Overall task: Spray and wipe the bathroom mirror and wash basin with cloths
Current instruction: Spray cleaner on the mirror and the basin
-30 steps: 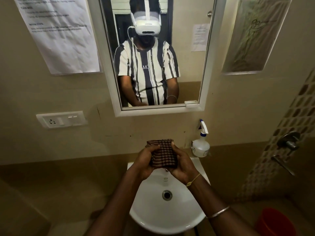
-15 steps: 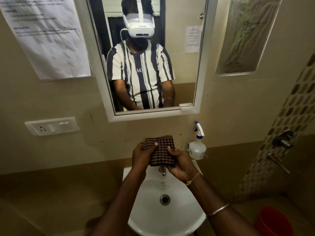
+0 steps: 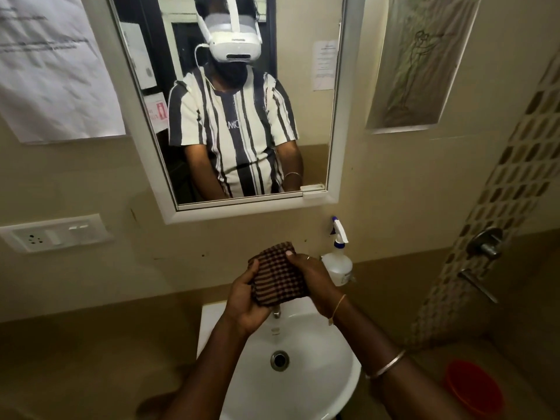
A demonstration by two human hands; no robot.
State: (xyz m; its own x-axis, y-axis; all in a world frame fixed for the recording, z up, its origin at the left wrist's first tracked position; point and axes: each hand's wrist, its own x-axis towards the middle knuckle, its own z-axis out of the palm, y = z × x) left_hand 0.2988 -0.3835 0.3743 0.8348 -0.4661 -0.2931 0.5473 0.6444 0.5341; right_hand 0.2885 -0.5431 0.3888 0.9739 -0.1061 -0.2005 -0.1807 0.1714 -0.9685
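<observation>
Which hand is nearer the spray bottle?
Right. The right hand grips the cloth just left of the spray bottle; the left hand holds the cloth's far side, farther away.

**Brown checks above a white basin**

The wash basin is plain white. Just above it, the cloth is checked in dark brown and pale tan. To the basin's right, the spray bottle is translucent white with a blue-and-white trigger. Lower right of the basin, the bucket is red. Above the basin, the mirror has a white frame, and the shirt reflected in it has black vertical stripes on white. Up to the basin's right, the tile strip is a brown-and-cream mosaic.
</observation>
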